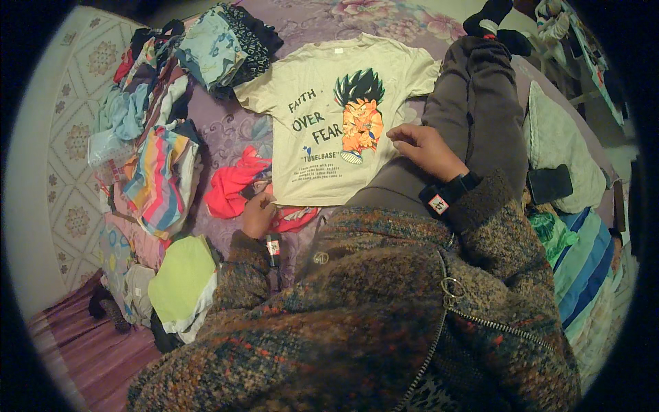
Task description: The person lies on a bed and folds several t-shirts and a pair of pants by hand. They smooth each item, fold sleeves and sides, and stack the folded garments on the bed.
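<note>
A cream short-sleeved T-shirt (319, 77) lies spread flat before me, its collar away from me. Its front bears a cartoon figure and printed writing. At the near left corner of the hem, my left hand (257, 215) has thumb and fingers pinched on the cloth. My right hand (425, 149) is over my thigh, just beside the shirt's right edge. Its fingers are loosely bent and hold nothing that I can see. Red clothing (231, 188) lies partly hidden under the shirt's lower left side.
Heaped clothes, including a striped garment (159, 180) and a lime-green piece (183, 278), line the left. Folded clothes (213, 49) are stacked at the far left. My outstretched leg (471, 103) borders the shirt. A dark phone-like object (550, 184) rests on a pale cushion (561, 139) at right.
</note>
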Tool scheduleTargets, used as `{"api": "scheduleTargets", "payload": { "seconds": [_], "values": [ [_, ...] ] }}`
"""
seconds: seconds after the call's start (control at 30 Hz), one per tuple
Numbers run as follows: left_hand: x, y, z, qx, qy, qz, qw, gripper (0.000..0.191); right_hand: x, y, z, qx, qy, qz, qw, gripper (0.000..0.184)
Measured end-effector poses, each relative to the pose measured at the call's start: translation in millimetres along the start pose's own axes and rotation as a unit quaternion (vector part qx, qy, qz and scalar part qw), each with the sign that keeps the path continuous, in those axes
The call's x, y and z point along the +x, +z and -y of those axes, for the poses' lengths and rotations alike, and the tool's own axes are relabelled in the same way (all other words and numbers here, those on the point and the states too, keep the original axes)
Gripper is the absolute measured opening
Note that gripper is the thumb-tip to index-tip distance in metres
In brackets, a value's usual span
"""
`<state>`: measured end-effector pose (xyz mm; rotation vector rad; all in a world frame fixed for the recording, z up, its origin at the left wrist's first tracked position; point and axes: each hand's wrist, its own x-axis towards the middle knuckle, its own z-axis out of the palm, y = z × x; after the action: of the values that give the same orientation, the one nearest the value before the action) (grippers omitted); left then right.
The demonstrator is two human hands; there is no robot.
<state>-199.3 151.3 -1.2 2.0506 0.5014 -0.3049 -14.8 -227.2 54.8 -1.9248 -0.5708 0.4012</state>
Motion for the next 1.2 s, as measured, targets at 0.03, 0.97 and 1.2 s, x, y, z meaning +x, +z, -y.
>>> {"api": "scheduleTargets", "payload": {
  "seconds": [0.03,0.97,1.2],
  "values": [
    [2.4,-1.6,-1.0,-0.016,0.004,0.013,1.0,0.009,0.3,-0.1,0.4,-0.005,0.003,0.002,1.0,0.024],
    [171.0,-9.6,-4.0,-0.131,0.131,-0.16,0.97,0.038,5.1,-5.5,12.3,0.014,0.032,0.001,0.999,0.025],
    [159.3,-14.1,-10.9,0.016,0.042,-0.141,0.989,0.032,11.8,-11.0,5.8,-0.008,0.054,-0.014,0.998,0.027]
  ]
}}
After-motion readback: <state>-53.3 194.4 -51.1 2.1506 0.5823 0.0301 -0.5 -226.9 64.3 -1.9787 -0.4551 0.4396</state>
